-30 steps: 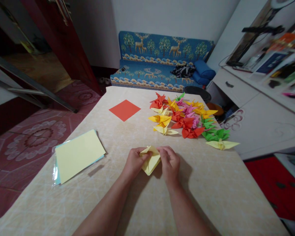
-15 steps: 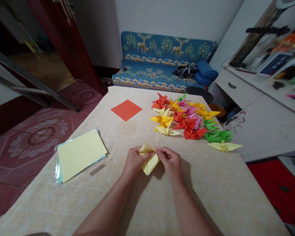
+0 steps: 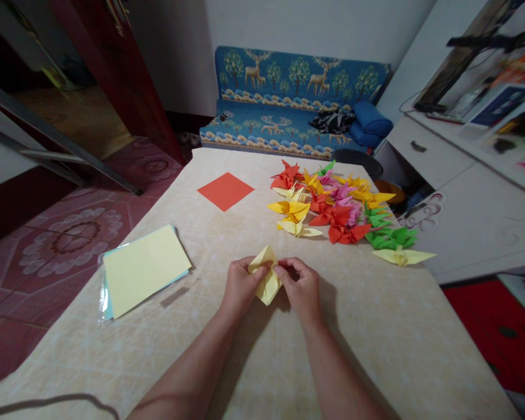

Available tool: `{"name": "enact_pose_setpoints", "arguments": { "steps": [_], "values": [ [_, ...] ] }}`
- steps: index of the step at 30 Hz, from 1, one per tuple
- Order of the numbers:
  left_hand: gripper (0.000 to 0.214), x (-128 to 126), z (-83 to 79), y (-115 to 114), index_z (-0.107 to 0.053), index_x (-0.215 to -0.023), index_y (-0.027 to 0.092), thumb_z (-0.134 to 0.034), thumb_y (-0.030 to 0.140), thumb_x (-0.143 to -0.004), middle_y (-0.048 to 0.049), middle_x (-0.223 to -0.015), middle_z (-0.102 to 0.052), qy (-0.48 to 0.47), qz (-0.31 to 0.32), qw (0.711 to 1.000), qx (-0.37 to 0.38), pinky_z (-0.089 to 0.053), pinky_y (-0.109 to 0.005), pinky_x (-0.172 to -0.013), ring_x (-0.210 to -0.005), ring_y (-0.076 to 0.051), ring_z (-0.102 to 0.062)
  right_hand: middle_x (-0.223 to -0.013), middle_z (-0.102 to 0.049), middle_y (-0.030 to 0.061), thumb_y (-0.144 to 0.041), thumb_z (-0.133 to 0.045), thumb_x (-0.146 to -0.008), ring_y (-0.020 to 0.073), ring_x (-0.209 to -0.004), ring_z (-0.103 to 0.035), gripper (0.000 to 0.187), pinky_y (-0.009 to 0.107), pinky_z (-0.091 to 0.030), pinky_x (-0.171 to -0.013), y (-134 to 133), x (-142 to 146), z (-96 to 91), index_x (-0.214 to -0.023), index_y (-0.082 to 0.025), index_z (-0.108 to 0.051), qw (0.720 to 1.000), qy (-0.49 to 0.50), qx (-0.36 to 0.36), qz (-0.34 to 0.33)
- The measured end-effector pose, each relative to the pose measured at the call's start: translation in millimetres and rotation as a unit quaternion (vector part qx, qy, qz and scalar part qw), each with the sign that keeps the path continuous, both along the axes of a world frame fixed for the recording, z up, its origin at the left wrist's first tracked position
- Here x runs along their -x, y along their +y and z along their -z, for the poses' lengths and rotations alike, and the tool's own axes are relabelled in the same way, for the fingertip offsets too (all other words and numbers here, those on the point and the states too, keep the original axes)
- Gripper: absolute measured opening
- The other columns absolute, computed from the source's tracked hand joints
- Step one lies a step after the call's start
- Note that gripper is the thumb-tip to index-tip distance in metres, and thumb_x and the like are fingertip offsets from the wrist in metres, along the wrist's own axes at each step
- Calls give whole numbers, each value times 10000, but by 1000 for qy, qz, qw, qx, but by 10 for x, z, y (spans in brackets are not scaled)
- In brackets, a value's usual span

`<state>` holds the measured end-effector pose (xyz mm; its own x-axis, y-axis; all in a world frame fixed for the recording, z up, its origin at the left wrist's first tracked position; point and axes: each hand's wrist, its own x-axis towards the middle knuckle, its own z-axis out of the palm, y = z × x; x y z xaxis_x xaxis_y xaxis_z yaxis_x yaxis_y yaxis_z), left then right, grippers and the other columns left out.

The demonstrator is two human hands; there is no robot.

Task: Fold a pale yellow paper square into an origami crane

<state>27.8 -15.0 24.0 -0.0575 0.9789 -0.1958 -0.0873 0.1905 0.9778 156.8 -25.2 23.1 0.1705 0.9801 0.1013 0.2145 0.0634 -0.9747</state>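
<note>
Folded yellow paper (image 3: 269, 288), pinched by left hand (image 3: 243, 282) and right hand (image 3: 303, 284), plastic sleeve (image 3: 102, 296) edging sheets (image 3: 146, 271)

The left hand (image 3: 241, 283) holds a folded yellow paper (image 3: 269, 290) above the table (image 3: 367, 321), thumb across its face; the fingers (image 3: 282, 272) of the right hand (image 3: 304, 287) pinch its right edge. Beyond lies 1 flat red sheet (image 3: 226, 191), with multicoloured paper birds (image 3: 336, 216) clustered to its right. Yellow-topped sheets (image 3: 146, 271) lie at left. A blue deer-patterned sofa (image 3: 266, 127) stands behind.
</note>
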Motion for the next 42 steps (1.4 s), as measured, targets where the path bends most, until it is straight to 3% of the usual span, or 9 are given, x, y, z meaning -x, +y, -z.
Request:
{"name": "enact_pose_setpoints", "arguments": {
  "steps": [5,13,24,35,42],
  "values": [
    [211,27,28,-10,-670,-719,96,-620,301,-731,-29,-569,-601,23,48,998,-21,-366,-200,-451,-479,-109,-510,-715,-683,9,-229,-621,-697,166,-658,-623,77,257,-503,-621,14,-8,27,-756,-209,-666,1000,-27,14,-5],
    [177,25,2,-29,-676,-806,101,-543,198,-741,-30,-616,-611,32,93,995,-18,-372,-198,-469,-504,-108,-522,-646,-672,31,-288,-634,-696,168,-582,-596,115,253,-477,-561,13,-36,91,-709,-182,-677,998,-65,22,2],
    [172,25,-30,-31,-627,-749,91,-653,251,-695,-17,-613,-584,-4,138,990,20,-390,-198,-481,-508,-99,-510,-512,-565,-24,-276,-654,-673,111,-484,-493,159,204,-362,-465,-21,-71,37,-568,-173,-594,996,-90,19,20],
    [229,27,-42,-29,-636,-761,87,-717,277,-662,-27,-632,-608,-39,168,984,42,-405,-202,-496,-509,-98,-531,-501,-568,-17,-269,-653,-671,117,-490,-497,161,205,-367,-466,-37,-78,27,-556,-159,-622,998,-43,42,25],
    [296,22,-20,-15,-640,-750,77,-734,336,-641,-40,-643,-617,-6,168,985,47,-405,-207,-485,-507,-102,-527,-489,-528,-31,-306,-608,-734,109,-494,-483,253,203,-356,-490,-38,-76,-14,-527,-165,-577,995,-94,23,22]
  ]
}}
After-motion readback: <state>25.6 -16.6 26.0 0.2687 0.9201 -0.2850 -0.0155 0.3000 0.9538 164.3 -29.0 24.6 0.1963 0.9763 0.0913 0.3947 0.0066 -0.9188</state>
